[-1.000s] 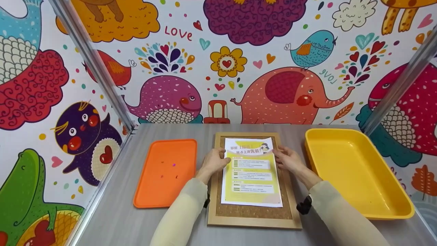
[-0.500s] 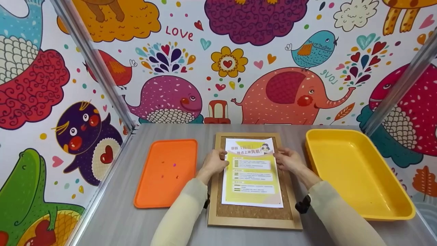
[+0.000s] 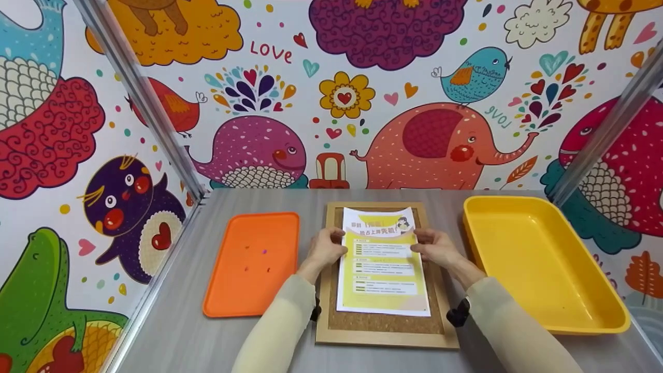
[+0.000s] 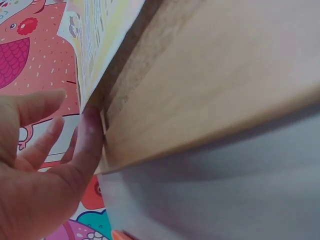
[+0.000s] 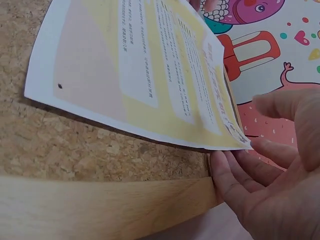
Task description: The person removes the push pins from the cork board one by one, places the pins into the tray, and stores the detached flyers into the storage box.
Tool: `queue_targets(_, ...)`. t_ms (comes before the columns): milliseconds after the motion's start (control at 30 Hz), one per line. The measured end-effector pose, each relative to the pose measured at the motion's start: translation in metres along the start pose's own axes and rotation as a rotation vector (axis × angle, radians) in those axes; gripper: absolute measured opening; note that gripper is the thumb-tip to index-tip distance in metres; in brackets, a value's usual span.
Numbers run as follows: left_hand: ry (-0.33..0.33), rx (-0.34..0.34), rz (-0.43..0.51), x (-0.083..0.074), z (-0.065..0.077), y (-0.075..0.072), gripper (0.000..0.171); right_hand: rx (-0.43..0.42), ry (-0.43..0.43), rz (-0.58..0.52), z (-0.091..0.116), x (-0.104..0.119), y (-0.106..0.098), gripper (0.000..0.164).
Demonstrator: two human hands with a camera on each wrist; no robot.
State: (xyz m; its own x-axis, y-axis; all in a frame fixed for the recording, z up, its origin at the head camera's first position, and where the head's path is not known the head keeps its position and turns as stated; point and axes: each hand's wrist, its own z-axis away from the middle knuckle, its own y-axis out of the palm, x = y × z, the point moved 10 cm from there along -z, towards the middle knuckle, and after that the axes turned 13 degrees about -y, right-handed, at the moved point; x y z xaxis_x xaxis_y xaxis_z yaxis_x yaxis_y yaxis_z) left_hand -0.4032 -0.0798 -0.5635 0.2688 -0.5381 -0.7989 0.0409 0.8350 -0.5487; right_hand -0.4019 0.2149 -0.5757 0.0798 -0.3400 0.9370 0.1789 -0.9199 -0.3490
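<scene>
A printed yellow-and-white sheet of paper [image 3: 383, 264] lies over a cork board [image 3: 380, 324] with a wooden frame, its edges partly lifted off the cork. My left hand [image 3: 327, 246] is at the sheet's upper left edge. In the left wrist view, one finger [image 4: 90, 130] touches the paper's edge beside the frame while the thumb stands apart. At the opposite edge is my right hand [image 3: 435, 247]. The right wrist view shows its fingers [image 5: 227, 175] under the sheet's corner at the frame, the thumb held away from the paper.
On the left lies an orange tray [image 3: 279, 233] with several small pushpin-like bits [image 3: 264, 252] on it. A deep yellow bin [image 3: 538, 259] stands on the right. Behind the grey table [image 3: 176, 290] rises a wall with cartoon animals and metal corner posts.
The right hand has shifted slightly, its thumb now nearer the paper's edge. The sheet's top edge sits a little higher and more curved. The left hand has barely moved.
</scene>
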Motion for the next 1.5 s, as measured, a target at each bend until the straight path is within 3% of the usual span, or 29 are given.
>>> queue_targets(200, -0.009, 0.008, 0.01, 0.005, 0.0, 0.0, 0.041, 0.034, -0.031, -0.005, 0.003, 0.002, 0.004, 0.071)
queue_targets(333, -0.027, 0.049, 0.046, 0.009, 0.002, 0.003, 0.045, 0.071, -0.031, 0.025, 0.005, 0.001, 0.007, 0.077)
queue_targets(600, 0.002, 0.16, 0.085, 0.008, 0.006, 0.011, 0.061, 0.107, -0.06, 0.055, 0.005, 0.0, 0.01, 0.081)
queue_targets(933, 0.011, 0.169, 0.121, 0.015, 0.007, 0.01, 0.065, 0.106, -0.027, 0.081, 0.008, 0.001, 0.012, 0.062)
queue_targets(1167, 0.043, 0.133, 0.11, 0.007, 0.011, 0.005, 0.068, 0.094, -0.042, 0.062, 0.009, 0.006, 0.012, 0.055)
queue_targets(1500, 0.052, 0.153, 0.225, -0.007, 0.016, -0.008, 0.066, 0.095, -0.093, 0.06, 0.008, 0.03, 0.001, 0.054)
